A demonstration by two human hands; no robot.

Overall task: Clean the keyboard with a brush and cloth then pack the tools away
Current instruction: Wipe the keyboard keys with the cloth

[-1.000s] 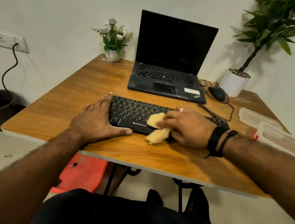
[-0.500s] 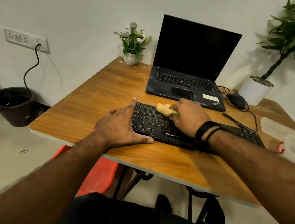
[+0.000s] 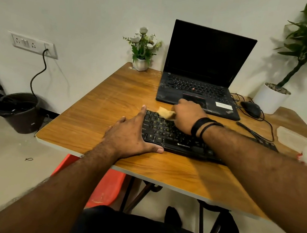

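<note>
Wiping step: the right hand (image 3: 186, 116) grips the yellow cloth (image 3: 165, 112) at the far-left keys of the black keyboard (image 3: 167, 135) on the wooden table (image 3: 112, 96), the flat, empty left hand (image 3: 131, 135) steadies its end; next, probably drag the cloth along unwiped rows

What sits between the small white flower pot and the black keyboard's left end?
Nothing: in the head view, bare wooden tabletop separates the white flower pot from the black keyboard.

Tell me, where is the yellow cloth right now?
In the head view, the crumpled yellow cloth is held in the right hand at the far left part of the black keyboard, just in front of the open black laptop.
</note>
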